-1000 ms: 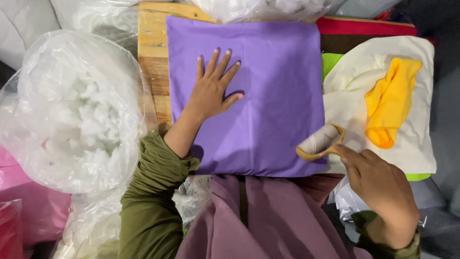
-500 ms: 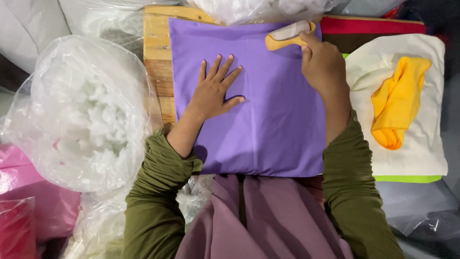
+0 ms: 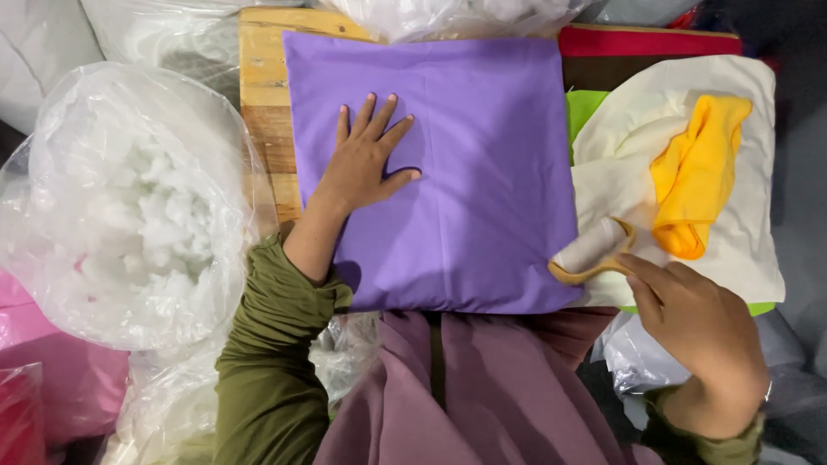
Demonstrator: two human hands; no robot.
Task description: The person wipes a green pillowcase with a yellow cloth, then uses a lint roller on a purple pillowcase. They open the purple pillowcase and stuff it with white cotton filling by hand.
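Observation:
A purple pillow cover (image 3: 482, 172) lies flat on a wooden board (image 3: 263, 103). My left hand (image 3: 362, 159) rests palm down on its left half, fingers spread. My right hand (image 3: 698, 323) grips the tan handle of a lint roller (image 3: 594, 250), whose white roll touches the cover's lower right edge.
A clear plastic bag of white stuffing (image 3: 129, 215) sits at the left, pink bags (image 3: 52, 379) below it. At the right lie a cream cloth (image 3: 732, 250) and a folded yellow cloth (image 3: 698, 172) over green and red fabric (image 3: 646, 40). More plastic (image 3: 448, 13) lies at the top.
My right hand drew the lint roller from the cover's top right corner down to its lower right edge. My left hand stayed flat on the cover.

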